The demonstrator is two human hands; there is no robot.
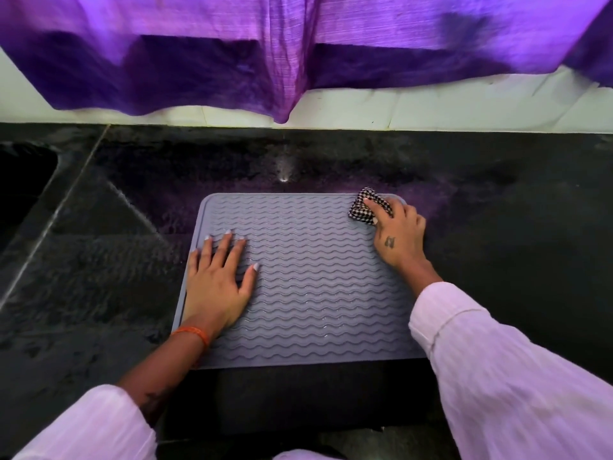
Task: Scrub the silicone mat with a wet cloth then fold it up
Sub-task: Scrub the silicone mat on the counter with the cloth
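Silicone mat: grey, wavy ridges, lying flat and unfolded on the black stone counter, near edge close to the counter's front edge. Raised rim visible along the far and left sides. Some ridges glisten near the front, looks wet.

Cloth: black-and-white checked, bunched into a wad, sitting on the mat's far right corner. My right hand grips it, fingers curled over the top, index finger pressing down across it. Small tattoo on the back of that hand.

My left hand is flat on the mat's left side, fingers spread and straight, palm down, holding nothing. Little finger sits at the mat's left edge. Orange thread band on that wrist.

Both forearms come in from the bottom in pale striped sleeves.

Beyond the mat: a seam line runs diagonally across the counter at left, with a dark recess at the far left edge. White tiled wall at the counter's back, purple curtain hanging over it, hem close to the counter.
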